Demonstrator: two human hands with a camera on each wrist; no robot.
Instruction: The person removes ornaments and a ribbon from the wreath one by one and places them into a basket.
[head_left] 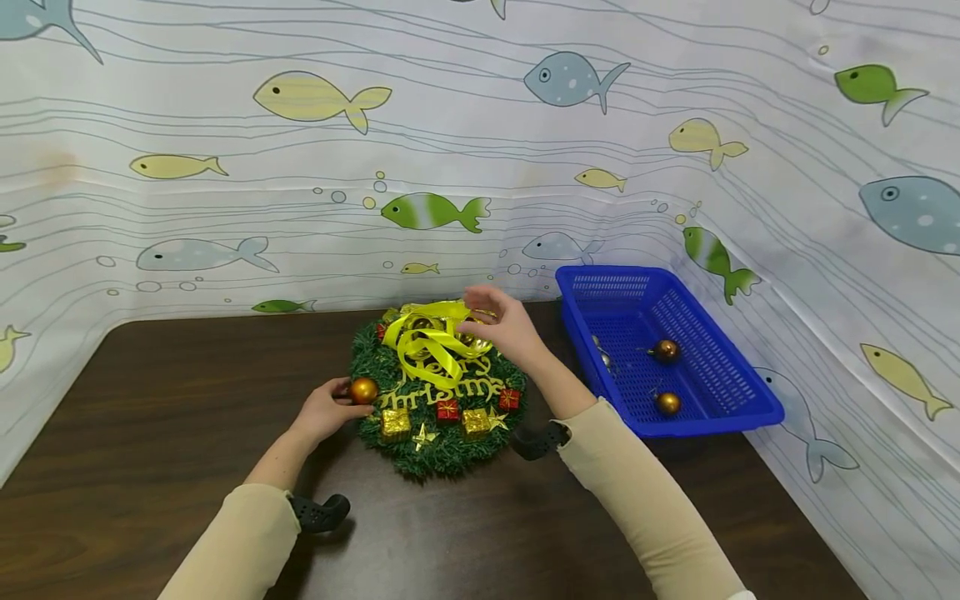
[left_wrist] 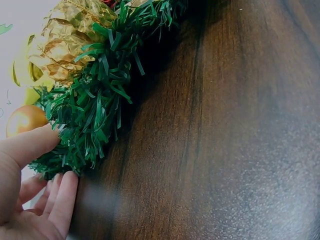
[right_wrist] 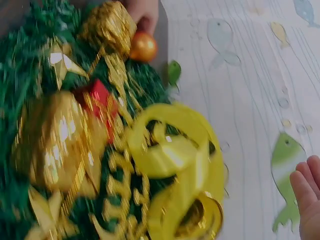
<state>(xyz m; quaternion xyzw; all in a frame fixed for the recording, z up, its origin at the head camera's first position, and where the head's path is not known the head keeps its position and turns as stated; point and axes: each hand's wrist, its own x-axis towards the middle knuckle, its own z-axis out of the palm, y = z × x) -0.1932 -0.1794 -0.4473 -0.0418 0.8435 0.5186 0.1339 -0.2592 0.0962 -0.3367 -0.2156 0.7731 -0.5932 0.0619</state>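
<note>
Pinching the green wreath (head_left: 446, 442), in the middle of the head view, by its left edge with the left hand (head_left: 328, 410), beside an orange ball (head_left: 364, 390). Holding the right hand (head_left: 504, 323) near the yellow ribbon (head_left: 431, 342), with fingers relaxed and parted from the thumb. Can see a blue basket (head_left: 705, 429) at frame right.

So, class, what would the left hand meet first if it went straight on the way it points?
The left hand would meet the Christmas wreath at once: its green edge lies between thumb and fingers. The orange bauble sits beside the thumb; whether they touch is unclear.
</note>
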